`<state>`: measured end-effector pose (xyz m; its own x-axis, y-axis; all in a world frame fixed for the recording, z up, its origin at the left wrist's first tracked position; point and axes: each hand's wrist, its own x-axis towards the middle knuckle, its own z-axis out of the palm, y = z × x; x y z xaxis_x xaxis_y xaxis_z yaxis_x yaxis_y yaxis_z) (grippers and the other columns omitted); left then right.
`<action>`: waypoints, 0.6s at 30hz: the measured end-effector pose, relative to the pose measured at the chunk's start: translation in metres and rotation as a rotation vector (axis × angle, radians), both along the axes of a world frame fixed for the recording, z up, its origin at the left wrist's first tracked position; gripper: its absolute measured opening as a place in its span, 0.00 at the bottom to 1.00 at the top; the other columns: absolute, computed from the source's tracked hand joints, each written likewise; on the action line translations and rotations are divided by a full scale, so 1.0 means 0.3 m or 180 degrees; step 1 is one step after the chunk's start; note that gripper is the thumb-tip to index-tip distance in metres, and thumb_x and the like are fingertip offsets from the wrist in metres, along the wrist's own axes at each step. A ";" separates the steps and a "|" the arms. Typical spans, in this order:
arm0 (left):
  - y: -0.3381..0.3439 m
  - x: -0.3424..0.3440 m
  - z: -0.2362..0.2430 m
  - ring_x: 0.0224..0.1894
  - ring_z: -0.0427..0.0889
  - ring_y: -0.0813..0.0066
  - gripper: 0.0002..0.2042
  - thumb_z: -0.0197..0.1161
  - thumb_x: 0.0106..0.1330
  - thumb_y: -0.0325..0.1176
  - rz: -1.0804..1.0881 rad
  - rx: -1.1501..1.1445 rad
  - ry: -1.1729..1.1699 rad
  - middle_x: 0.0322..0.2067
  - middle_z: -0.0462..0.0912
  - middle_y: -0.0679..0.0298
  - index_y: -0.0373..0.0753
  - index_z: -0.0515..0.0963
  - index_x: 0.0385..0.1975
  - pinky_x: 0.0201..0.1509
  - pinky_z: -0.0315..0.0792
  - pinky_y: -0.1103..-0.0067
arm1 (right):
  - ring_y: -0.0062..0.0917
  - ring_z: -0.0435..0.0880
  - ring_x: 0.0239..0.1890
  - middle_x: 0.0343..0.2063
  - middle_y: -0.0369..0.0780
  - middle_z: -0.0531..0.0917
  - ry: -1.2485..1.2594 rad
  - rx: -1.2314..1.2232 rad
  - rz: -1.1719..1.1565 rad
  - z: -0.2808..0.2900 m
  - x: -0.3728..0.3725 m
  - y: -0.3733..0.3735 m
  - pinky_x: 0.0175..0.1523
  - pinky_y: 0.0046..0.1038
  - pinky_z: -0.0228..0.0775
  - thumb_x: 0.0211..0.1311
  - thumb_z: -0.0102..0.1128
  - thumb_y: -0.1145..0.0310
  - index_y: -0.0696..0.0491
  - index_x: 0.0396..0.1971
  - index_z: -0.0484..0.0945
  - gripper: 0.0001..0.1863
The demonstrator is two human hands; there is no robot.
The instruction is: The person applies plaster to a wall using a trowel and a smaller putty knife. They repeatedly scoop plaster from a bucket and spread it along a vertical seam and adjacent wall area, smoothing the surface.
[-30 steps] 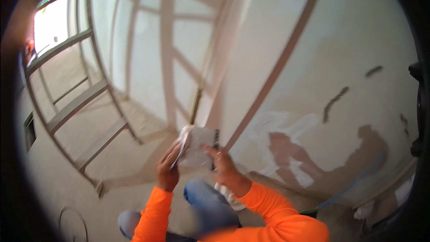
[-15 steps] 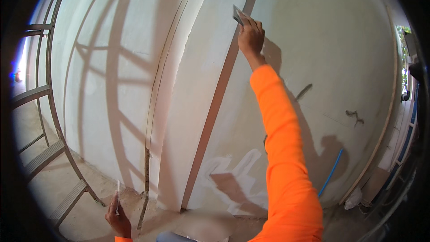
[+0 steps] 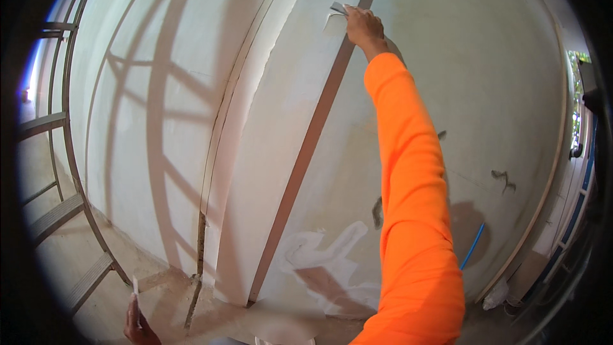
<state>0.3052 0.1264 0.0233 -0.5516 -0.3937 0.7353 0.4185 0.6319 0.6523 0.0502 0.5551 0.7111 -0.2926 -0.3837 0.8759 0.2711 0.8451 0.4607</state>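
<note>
Single head-worn fisheye view, facing forward and slightly upward at a plastered wall [image 3: 485, 89] at arm's reach; straight edges bow near the rim, the floor [image 3: 96, 294] occupies the lower left.

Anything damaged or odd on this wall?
Yes: dark scuff marks mar the wall right of the orange sleeve, white filler patches sit near the base, and a crack runs down the left panel joint.

I see the right hand [image 3: 364, 25] raised high, pressing a putty knife [image 3: 337, 9] onto the white wall [image 3: 485, 76] beside a brown vertical strip [image 3: 306, 153]. Left hand [image 3: 137, 326] low, gripping a thin flat blade [image 3: 135, 287]. Metal ladder [image 3: 57, 211] at left.
</note>
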 end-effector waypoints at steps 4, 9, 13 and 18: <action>-0.005 0.037 0.022 0.43 0.91 0.54 0.11 0.63 0.76 0.24 0.0473 0.0287 -0.0079 0.46 0.91 0.47 0.30 0.86 0.53 0.46 0.83 0.67 | 0.39 0.81 0.62 0.58 0.39 0.85 -0.0306 -0.0171 -0.0358 0.031 -0.032 -0.051 0.65 0.43 0.77 0.81 0.48 0.61 0.41 0.68 0.77 0.21; -0.020 0.047 0.014 0.41 0.91 0.56 0.11 0.66 0.75 0.26 0.0667 0.0457 -0.0344 0.45 0.91 0.46 0.27 0.86 0.50 0.43 0.82 0.68 | 0.40 0.82 0.60 0.59 0.39 0.83 -0.0377 0.0187 -0.0173 -0.203 -0.031 -0.053 0.65 0.44 0.76 0.78 0.50 0.65 0.44 0.67 0.78 0.21; -0.067 0.004 -0.066 0.59 0.86 0.54 0.17 0.56 0.80 0.25 0.0394 0.0692 -0.0613 0.58 0.85 0.45 0.26 0.78 0.63 0.63 0.76 0.68 | 0.41 0.81 0.59 0.60 0.40 0.82 -0.0303 0.0420 -0.0160 -0.405 -0.021 -0.050 0.65 0.44 0.75 0.73 0.56 0.68 0.46 0.66 0.78 0.23; -0.087 -0.024 -0.158 0.58 0.85 0.57 0.18 0.56 0.82 0.29 0.0324 0.0822 -0.0612 0.59 0.85 0.44 0.24 0.77 0.64 0.63 0.75 0.69 | 0.42 0.80 0.60 0.62 0.40 0.81 -0.0051 0.0840 0.0053 -0.670 -0.070 0.004 0.67 0.48 0.72 0.66 0.67 0.66 0.47 0.66 0.78 0.27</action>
<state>0.2980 0.1002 -0.0241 -0.6188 -0.6136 0.4904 0.2154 0.4679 0.8572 0.0292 0.5564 0.5101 -0.2972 -0.6030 0.7403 0.2491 0.6995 0.6698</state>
